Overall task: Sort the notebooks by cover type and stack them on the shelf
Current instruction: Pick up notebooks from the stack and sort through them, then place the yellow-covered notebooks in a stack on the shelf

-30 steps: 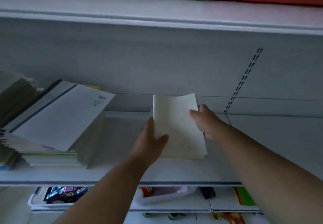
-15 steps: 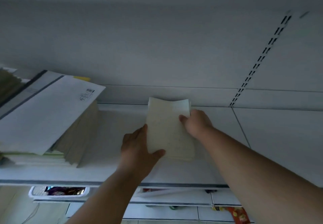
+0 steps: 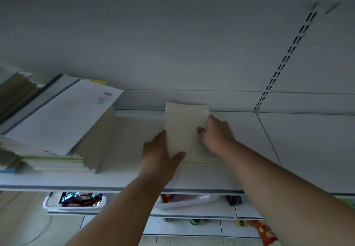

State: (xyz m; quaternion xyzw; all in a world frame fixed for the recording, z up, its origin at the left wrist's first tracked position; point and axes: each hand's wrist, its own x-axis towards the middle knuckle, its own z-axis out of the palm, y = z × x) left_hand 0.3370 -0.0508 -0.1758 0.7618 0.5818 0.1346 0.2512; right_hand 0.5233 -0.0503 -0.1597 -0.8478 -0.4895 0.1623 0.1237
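A small stack of cream-covered notebooks (image 3: 184, 130) lies flat on the white shelf (image 3: 249, 159), its far end close to the back panel. My left hand (image 3: 159, 155) grips the stack's near left corner, thumb on top. My right hand (image 3: 217, 134) holds its right edge, thumb pressed on the cover and fingers hidden behind the edge. A taller, leaning pile of larger notebooks (image 3: 63, 119) with a white cover and barcode on top sits to the left.
More brown-edged notebooks (image 3: 17, 92) lie at the far left. A slotted upright (image 3: 284, 61) runs up the back panel at right. Below, a lower shelf holds a white basket of wrapped snacks (image 3: 76, 201) and a plastic bag (image 3: 188, 199).
The small stack has been lowered flat onto the shelf and pushed a little toward the back. Both hands stayed on it. The view tilted upward.
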